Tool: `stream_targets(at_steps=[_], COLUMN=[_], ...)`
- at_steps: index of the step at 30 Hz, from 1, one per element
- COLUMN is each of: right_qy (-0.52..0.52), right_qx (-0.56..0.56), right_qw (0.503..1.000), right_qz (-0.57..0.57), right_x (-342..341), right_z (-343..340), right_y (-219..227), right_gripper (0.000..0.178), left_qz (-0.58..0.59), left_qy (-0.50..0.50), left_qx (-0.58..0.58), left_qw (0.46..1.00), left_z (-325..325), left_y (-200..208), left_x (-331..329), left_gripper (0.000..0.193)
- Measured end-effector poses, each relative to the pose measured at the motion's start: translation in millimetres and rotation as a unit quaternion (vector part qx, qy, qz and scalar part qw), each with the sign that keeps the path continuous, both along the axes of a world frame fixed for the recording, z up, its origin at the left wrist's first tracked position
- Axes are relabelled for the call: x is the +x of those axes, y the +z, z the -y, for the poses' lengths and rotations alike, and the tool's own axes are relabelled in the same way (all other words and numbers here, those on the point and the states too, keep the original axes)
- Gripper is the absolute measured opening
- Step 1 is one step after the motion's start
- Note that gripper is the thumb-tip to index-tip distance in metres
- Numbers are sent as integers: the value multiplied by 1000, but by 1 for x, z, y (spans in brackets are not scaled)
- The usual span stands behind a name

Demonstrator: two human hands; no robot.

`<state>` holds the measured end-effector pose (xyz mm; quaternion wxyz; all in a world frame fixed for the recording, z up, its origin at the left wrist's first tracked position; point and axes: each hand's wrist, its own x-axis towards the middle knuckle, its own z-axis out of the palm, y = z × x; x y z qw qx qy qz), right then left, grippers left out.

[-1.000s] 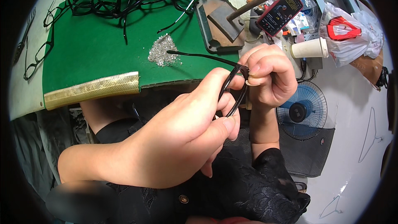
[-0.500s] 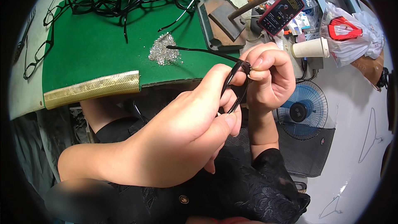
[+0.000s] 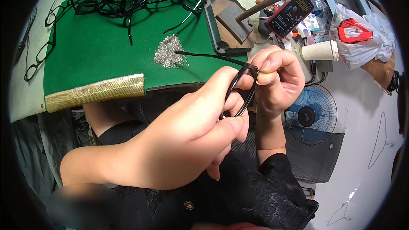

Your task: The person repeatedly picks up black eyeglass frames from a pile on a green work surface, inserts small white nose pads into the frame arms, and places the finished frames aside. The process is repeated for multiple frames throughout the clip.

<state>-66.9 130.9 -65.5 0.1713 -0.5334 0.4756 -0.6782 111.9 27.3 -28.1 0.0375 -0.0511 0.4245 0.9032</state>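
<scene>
My left hand (image 3: pixel 187 140) is closed around the front of a black eyeglass frame (image 3: pixel 208 55), its thumb and fingers gripping the rims. One temple arm stretches left from the hinge, its tip over a pile of tiny silvery metal pieces (image 3: pixel 170 53) on the green mat. At the hinge corner my right hand (image 3: pixel 279 81) is closed, thumb and forefinger pinched together against the frame. Whatever lies between those fingertips is too small to make out. The hands partly hide the rims.
A heap of black eyeglass frames (image 3: pixel 128 0) covers the back of the green mat (image 3: pixel 98 47). Beyond my hands stands a metal press base (image 3: pixel 232 25), beside a phone (image 3: pixel 289 17) and a white cup (image 3: pixel 319 50). A gold patterned strip (image 3: pixel 96 92) edges the table; a fan (image 3: pixel 306 116) stands below right.
The eyeglass frame has shifted slightly right and tilted a little, with its temple tip moving right over the pile. Both hands keep nearly the same hold.
</scene>
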Motion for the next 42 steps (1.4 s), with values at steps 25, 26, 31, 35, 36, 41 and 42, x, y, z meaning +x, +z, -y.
stream_targets(at_steps=[25,26,31,35,36,41,42], right_qy=[-154,-164,-192,-222,-240,-324,-351], right_qx=[7,18,2,-43,-61,-204,-222], right_qw=[980,980,980,974,969,919,903], right_qz=[122,110,58,13,-13,-97,-111], right_x=[-47,-48,-57,-72,-77,-107,-110], right_z=[-2,-4,-7,-6,-6,10,10], right_y=[-9,-8,6,35,46,113,137], right_gripper=[11,11,10,11,12,25,16], left_qz=[-88,-87,-72,-62,-61,-62,-84], left_qy=[275,281,294,298,295,311,298], left_qx=[-97,-92,-91,-86,-74,-74,-74], left_qw=[953,951,949,949,951,946,948], left_z=[23,22,17,9,6,3,1], left_y=[34,36,37,39,40,40,38], left_x=[-152,-154,-163,-169,-170,-165,-171], left_gripper=[38,36,20,11,10,8,10])
